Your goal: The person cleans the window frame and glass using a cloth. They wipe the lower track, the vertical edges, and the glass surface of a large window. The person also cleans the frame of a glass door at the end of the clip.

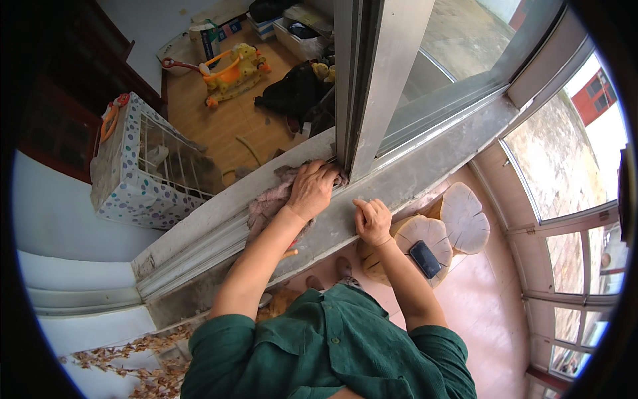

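My left hand (pixel 313 188) presses a damp-looking, pinkish-grey cloth (pixel 265 205) into the bottom track of a sliding window, its fingertips at the foot of the metal window frame (pixel 386 85). Part of the cloth trails left along the window track (pixel 199 264), and some is hidden beneath my hand and forearm. My right hand (pixel 374 220) is curled into a loose fist at the outer edge of the grey sill (pixel 398 185), with nothing visible in it. An orange handle-like object (pixel 289 254) shows partly behind my left forearm.
Two log stools (pixel 464 218) stand below the sill on the right, one bearing a smartphone (pixel 424 259). Window glass (pixel 448 75) rises at the upper right. Inside are a yellow rocking toy (pixel 234 75) and a dotted storage rack (pixel 144 174). Dry leaves (pixel 149 359) hang lower left.
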Demonstrator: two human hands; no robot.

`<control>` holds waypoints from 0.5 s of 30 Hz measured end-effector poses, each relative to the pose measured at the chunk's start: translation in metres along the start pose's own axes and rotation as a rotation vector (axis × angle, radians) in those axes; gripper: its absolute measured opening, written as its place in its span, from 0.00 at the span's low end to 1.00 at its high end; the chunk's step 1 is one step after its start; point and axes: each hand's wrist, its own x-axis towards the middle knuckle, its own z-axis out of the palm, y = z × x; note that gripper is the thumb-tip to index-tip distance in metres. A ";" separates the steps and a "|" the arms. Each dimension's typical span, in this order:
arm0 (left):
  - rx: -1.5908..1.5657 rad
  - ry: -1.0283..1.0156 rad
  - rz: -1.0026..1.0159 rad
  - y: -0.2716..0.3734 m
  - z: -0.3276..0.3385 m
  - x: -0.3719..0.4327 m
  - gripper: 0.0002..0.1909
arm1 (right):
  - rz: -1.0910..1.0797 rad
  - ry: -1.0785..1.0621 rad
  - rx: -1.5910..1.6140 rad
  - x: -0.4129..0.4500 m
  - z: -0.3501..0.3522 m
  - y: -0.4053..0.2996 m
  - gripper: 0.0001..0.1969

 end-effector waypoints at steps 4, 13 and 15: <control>0.075 -0.003 0.004 0.001 0.009 0.005 0.08 | -0.010 -0.018 0.006 0.000 -0.004 0.000 0.15; 0.076 -0.450 -0.165 -0.013 -0.070 -0.003 0.11 | -0.015 -0.011 0.006 0.003 -0.007 0.002 0.14; -0.047 -0.182 -0.313 -0.020 -0.091 -0.012 0.13 | -0.008 0.001 0.006 0.001 -0.005 -0.001 0.14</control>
